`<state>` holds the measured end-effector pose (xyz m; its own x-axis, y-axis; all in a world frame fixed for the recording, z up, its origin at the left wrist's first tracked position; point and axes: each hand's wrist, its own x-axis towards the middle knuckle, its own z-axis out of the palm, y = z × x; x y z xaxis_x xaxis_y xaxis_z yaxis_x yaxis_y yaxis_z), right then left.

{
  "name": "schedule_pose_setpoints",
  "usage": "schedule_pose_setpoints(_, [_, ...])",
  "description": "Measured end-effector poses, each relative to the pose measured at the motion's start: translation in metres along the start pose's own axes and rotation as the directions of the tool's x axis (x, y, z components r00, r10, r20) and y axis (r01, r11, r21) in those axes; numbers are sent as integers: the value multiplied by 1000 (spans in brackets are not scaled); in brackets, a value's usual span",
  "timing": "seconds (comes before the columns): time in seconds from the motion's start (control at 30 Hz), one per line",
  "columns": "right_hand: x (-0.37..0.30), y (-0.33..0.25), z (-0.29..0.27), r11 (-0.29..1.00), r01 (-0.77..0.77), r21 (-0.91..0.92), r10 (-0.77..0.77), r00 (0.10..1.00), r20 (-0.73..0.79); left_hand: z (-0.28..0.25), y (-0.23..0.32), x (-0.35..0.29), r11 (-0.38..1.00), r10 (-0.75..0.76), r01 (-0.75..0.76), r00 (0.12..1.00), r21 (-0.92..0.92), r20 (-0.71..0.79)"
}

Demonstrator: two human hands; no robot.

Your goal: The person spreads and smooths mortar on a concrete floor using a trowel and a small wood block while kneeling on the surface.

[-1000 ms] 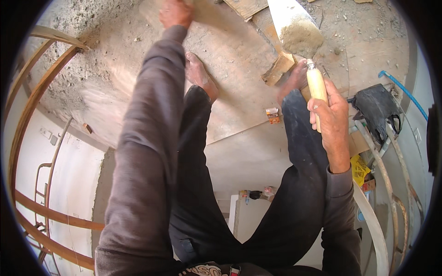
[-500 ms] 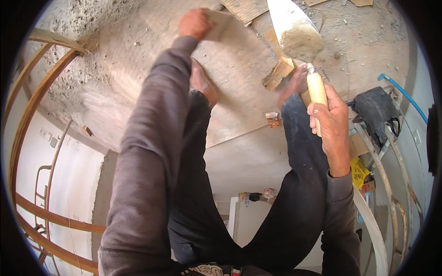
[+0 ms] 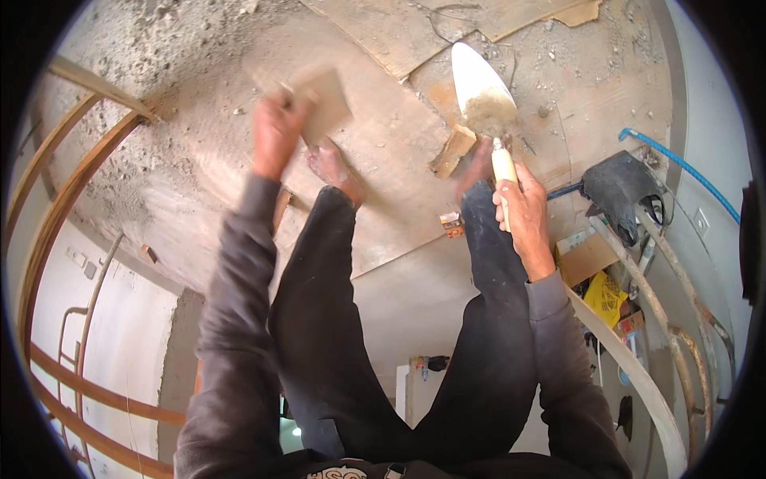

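Note:
My right hand (image 3: 524, 214) is wrapped round the pale wooden handle of a trowel (image 3: 481, 84). Its white pointed blade faces away from me, with a patch of grey-brown mortar near the handle end. My left hand (image 3: 278, 132), farther left and smeared by motion, grips a thin flat squarish tan piece (image 3: 327, 104) by its near edge. That piece hangs just beyond my left foot (image 3: 331, 168); blur hides what it is made of. A torn piece of brown cardboard (image 3: 452, 152) lies beside my right foot.
Dusty flat sheets (image 3: 399, 176) lie underfoot, with rubble (image 3: 183, 40) at the far left. Bent wooden rails (image 3: 72, 180) curve along the left. A black bag (image 3: 626, 191) hangs on poles at right, near a blue hose (image 3: 678, 162). A small box (image 3: 452, 224) sits between my legs.
My left hand has swung back toward me and left, bringing the flat piece with it. The trowel, still in my right hand, sits slightly farther left in view.

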<state>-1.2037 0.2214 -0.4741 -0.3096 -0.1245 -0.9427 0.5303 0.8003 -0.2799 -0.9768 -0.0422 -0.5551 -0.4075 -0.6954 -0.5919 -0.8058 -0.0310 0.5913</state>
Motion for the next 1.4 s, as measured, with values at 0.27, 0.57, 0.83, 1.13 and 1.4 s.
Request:
schedule_pose_setpoints(0.27, [4,-1,-4,840,464,-283,-469,882,54,23,118,-179,994,100,-105,901,-13,421])
schedule_pose_setpoints(0.57, [23,7,22,502,544,-673,-438,830,344,37,82,-205,995,-85,69,967,74,239])
schedule_pose_setpoints(0.83, [71,51,42,-340,622,-705,-242,667,705,47,67,-238,994,-101,105,976,-14,191])
schedule_pose_setpoints(1.13, [136,87,110,-665,637,-390,4,525,851,42,65,-230,985,-129,143,982,-93,140])
schedule_pose_setpoints(1.4, [153,-11,148,-582,574,-576,-271,531,803,32,51,-232,978,-145,157,985,-136,98])
